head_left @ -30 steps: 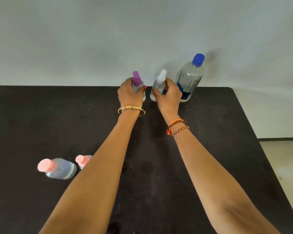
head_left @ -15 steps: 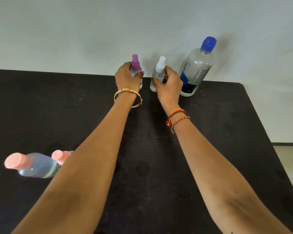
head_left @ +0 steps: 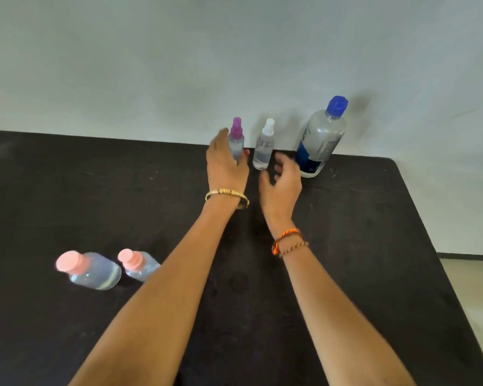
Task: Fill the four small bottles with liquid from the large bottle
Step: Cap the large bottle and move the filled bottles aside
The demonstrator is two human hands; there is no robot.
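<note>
Beyond the relaxed, empty right hand (head_left: 280, 176) stand the white-capped spray bottle (head_left: 263, 147) and large bottle (head_left: 319, 139); left hand (head_left: 226, 162) holds the purple-capped spray bottle (head_left: 236, 140). Two pink-capped bottles (head_left: 88, 270) stand left of its forearm.

A black table (head_left: 67, 190) with a matte, scuffed top and rounded far corners fills the lower frame. Its far edge stands at a plain pale grey wall (head_left: 151, 65). Light is soft and even; faint shadows fall on the wall. At lower right, a light floor (head_left: 477, 285) meets a dark baseboard (head_left: 469, 256).
</note>
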